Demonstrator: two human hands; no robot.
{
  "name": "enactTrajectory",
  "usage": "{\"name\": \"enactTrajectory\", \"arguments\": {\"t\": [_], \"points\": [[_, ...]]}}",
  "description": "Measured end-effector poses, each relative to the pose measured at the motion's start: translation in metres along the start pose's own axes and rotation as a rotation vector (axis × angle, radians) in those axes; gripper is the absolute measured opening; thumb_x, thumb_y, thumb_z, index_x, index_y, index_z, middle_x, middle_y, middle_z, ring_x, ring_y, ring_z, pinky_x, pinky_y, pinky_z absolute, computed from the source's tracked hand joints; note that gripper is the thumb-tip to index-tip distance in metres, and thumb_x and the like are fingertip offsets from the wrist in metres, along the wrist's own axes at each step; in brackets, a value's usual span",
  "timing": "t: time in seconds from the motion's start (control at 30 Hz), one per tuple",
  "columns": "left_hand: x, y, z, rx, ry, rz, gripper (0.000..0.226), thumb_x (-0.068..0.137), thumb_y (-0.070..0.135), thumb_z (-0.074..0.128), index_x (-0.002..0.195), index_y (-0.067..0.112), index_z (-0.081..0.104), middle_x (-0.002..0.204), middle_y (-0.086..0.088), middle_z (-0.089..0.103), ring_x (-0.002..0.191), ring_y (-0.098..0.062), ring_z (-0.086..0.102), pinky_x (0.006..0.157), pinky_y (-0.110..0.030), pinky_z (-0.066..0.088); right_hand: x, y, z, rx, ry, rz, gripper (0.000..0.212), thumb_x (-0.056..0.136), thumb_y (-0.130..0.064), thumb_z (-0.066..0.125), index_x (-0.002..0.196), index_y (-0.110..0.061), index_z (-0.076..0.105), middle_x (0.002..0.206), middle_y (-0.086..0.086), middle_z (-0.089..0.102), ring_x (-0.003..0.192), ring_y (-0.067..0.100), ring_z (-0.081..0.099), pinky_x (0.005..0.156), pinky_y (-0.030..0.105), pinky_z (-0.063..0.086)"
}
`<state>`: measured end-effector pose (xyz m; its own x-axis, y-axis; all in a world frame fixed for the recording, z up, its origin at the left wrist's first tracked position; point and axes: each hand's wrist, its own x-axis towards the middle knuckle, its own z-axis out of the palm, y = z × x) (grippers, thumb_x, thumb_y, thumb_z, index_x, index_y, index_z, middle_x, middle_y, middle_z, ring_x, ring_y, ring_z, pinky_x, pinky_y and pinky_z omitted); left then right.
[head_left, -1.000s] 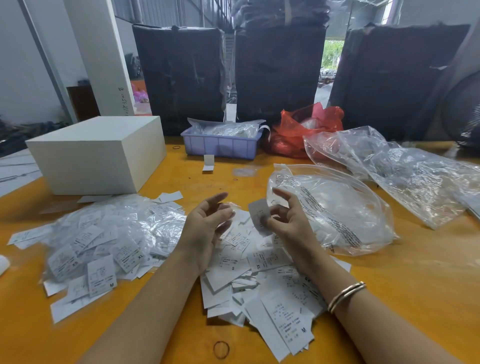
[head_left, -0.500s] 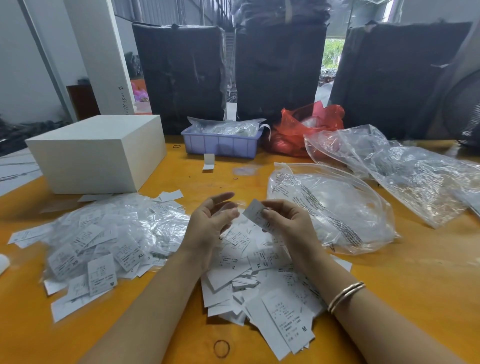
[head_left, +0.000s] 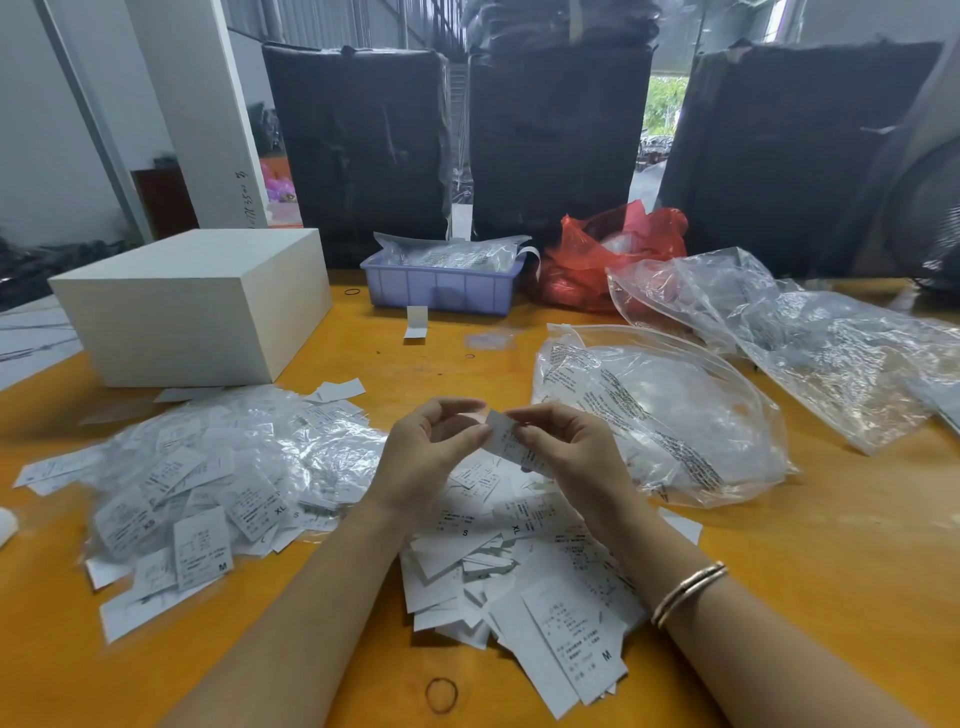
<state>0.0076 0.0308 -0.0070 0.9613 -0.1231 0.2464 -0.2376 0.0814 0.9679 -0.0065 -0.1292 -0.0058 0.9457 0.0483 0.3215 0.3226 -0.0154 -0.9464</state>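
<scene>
So, biggest first: the orange worktop (head_left: 831, 571) was mostly taken up by a white box (head_left: 192, 306) out at 10 o'clock and a puffed-up clear bag (head_left: 660, 415) at 2 o'clock. A bagged heap (head_left: 208, 467) of size tags was spread at 9 o'clock. A loose pile (head_left: 519, 561) of the same tags was dumped at 6 o'clock, right under the wrists.

Above that pile, dead centre, the right hand (head_left: 576, 452) and left hand (head_left: 426, 452) were held up facing each other. One small label (head_left: 511, 441) was pinched in the right hand's grip, thumb and forefinger closed on it. Its long axis was tilted from 11 o'clock down to 5 o'clock, so the free upper end was pointed at the left hand, sat at 9 o'clock from it. The left grip was loosely curved with nothing in it, thumb tip just beside the label's edge. Actual contact couldn't be made out. Probably only a tiny closing pinch would be needed for the left to take it.
</scene>
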Motion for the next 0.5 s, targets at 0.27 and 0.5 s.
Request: {"name": "enactTrajectory", "arguments": {"t": [0.27,0.5], "points": [[-0.0012,0.0033,0.0002,-0.030,0.057,0.004,0.020,0.074,0.014,0.073,0.093,0.017,0.067,0.079,0.007,0.073,0.073,-0.001,0.066,0.064,-0.009,0.048,0.0003,-0.0024,-0.0042,-0.026,0.042,-0.038,0.028,0.087,0.003,0.057,0.085,-0.021,0.071,0.082,0.002,0.066,0.068,0.000,0.060,0.054,0.016,0.047],[-0.0011,0.0041,-0.0011,0.025,0.053,0.026,0.009,0.084,0.014,0.065,0.093,0.015,0.068,0.077,0.005,0.074,0.069,-0.001,0.066,0.060,-0.008,0.046,0.0027,-0.0071,-0.0079,0.106,0.224,-0.109,0.030,0.087,0.007,0.054,0.086,-0.018,0.071,0.086,0.003,0.065,0.067,0.000,0.058,0.052,0.017,0.046]]}}
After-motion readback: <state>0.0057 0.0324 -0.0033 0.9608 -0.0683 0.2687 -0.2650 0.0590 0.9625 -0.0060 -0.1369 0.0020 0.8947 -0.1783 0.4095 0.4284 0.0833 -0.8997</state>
